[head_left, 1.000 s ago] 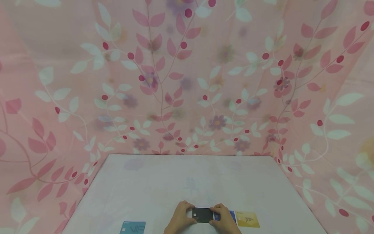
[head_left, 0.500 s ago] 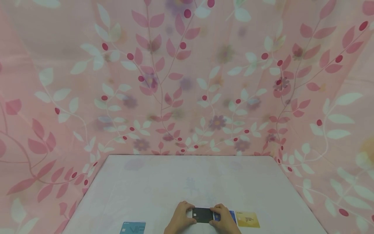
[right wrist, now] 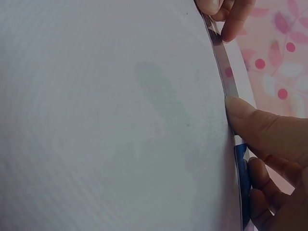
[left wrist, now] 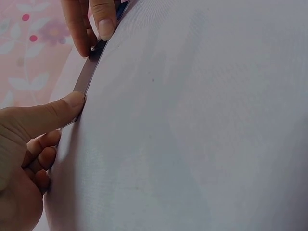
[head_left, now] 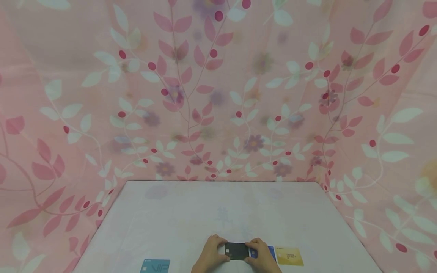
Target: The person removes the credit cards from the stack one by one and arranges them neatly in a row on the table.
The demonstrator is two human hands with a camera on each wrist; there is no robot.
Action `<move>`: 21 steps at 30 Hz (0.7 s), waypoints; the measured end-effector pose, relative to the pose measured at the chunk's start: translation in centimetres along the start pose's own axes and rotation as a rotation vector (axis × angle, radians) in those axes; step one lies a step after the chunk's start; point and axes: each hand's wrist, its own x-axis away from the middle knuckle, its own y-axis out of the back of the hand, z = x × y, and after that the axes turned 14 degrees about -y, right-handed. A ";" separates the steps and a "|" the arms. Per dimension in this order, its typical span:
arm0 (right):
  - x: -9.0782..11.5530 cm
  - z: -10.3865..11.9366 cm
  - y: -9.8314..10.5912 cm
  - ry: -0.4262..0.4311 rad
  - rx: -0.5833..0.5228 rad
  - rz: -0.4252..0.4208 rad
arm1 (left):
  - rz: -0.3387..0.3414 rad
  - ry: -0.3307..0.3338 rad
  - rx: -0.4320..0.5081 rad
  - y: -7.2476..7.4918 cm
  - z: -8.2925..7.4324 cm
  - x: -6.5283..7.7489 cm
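Note:
A black bank card (head_left: 236, 251) with a small pale chip lies flat near the front of the table, between both hands. My left hand (head_left: 212, 253) grips its left end with thumb at the near edge and fingers at the far edge. The right end is held the same way by my right hand (head_left: 262, 254). Partly covered by that right hand is a blue card (head_left: 272, 251), just right of the black one. Seen edge-on in the left wrist view, the black card (left wrist: 86, 74) shows as a thin strip between the two thumbs.
To the right of the blue card lies a yellow card (head_left: 289, 256). A teal card (head_left: 155, 266) marked "VIP" sits apart at the front left, cut off by the frame. Pink floral cloth (head_left: 218, 113) hangs around the white table (head_left: 218, 204) at the back and sides.

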 end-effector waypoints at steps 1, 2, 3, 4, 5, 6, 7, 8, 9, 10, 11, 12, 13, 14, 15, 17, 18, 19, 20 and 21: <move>0.0 0.1 0.0 -0.001 0.004 0.002 | 0.002 0.000 -0.001 0.0 0.0 0.0; 0.0 0.2 0.0 0.001 0.007 0.003 | 0.004 0.000 -0.003 0.1 0.0 0.0; 0.0 0.2 0.0 0.001 0.012 0.004 | 0.003 -0.002 -0.003 0.1 0.0 0.0; 0.0 0.3 0.0 0.005 0.017 0.004 | 0.000 -0.004 -0.003 0.1 0.0 0.0; 0.0 0.4 0.0 0.007 0.022 0.004 | -0.003 -0.006 -0.002 0.2 0.0 0.0; 0.0 0.5 0.0 0.010 0.023 0.007 | -0.002 0.001 0.003 0.2 -0.1 0.0; 0.1 0.6 0.0 0.009 0.029 0.009 | -0.005 -0.004 0.002 0.2 -0.1 0.0; 0.0 0.6 0.0 0.003 0.033 0.012 | -0.005 -0.005 0.004 0.2 -0.1 0.0; 0.0 0.7 0.0 -0.001 0.039 0.015 | -0.003 -0.005 0.007 0.3 -0.1 0.0; 0.0 0.7 0.0 -0.007 0.042 0.018 | 0.000 -0.001 0.013 0.3 0.0 0.0; 0.0 0.8 0.0 -0.011 0.046 0.021 | 0.003 0.002 0.019 0.3 0.0 0.0; 0.0 0.8 0.1 -0.018 0.049 0.023 | 0.009 0.010 0.027 0.2 0.1 0.0; 0.0 0.8 0.1 -0.025 0.050 0.023 | 0.013 0.016 0.031 0.2 0.1 -0.1; 0.0 0.9 0.1 -0.028 0.045 0.019 | 0.017 0.025 0.036 0.2 0.1 -0.1; 0.1 0.9 0.1 -0.020 0.041 0.007 | 0.014 0.029 0.042 0.1 0.1 -0.1; 0.2 1.0 0.2 -0.019 0.030 -0.014 | -0.001 0.029 0.054 0.1 0.1 -0.1; 0.2 1.1 0.2 -0.018 0.029 -0.030 | -0.013 0.027 0.062 0.1 0.0 0.0; 0.3 1.2 0.3 -0.015 0.027 -0.046 | -0.029 0.016 0.065 0.1 -0.1 0.1; 0.4 1.3 0.4 -0.009 0.029 -0.064 | -0.049 0.006 0.076 0.2 -0.1 0.1; 0.5 1.4 0.5 -0.004 0.031 -0.077 | -0.070 -0.003 0.087 0.2 -0.2 0.2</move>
